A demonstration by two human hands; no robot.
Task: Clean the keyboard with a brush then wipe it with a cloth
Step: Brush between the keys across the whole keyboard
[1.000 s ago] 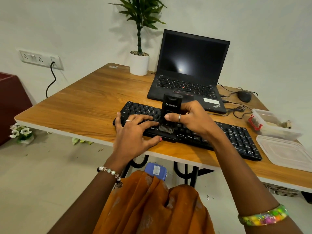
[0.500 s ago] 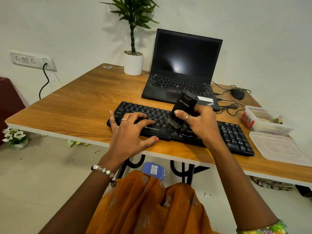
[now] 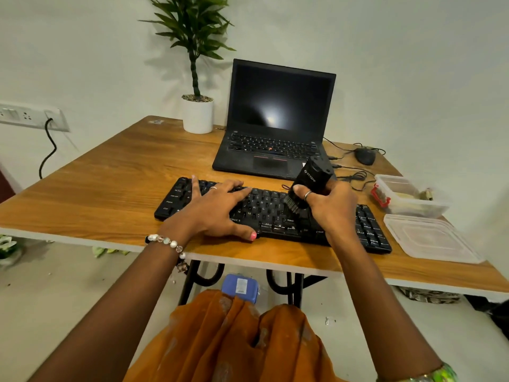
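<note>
A black keyboard (image 3: 271,209) lies across the front of the wooden table (image 3: 110,186). My left hand (image 3: 217,209) rests flat on its left half, fingers spread, holding it down. My right hand (image 3: 329,208) grips a black brush (image 3: 309,180) with a chunky handle. The brush is tilted, handle leaning to the far right, and its dark bristles touch the keys right of the keyboard's middle. My right hand hides the keys beneath it. No cloth is in sight.
An open black laptop (image 3: 275,125) stands behind the keyboard, with a potted plant (image 3: 197,111) to its left. A mouse (image 3: 365,156) and cables lie at the back right. A clear plastic box (image 3: 407,195) and its lid (image 3: 429,238) sit at the right edge.
My right hand has carried the brush to the right along the keys and tilted it from upright to leaning. My left hand has stayed pressed on the keyboard's left half.
</note>
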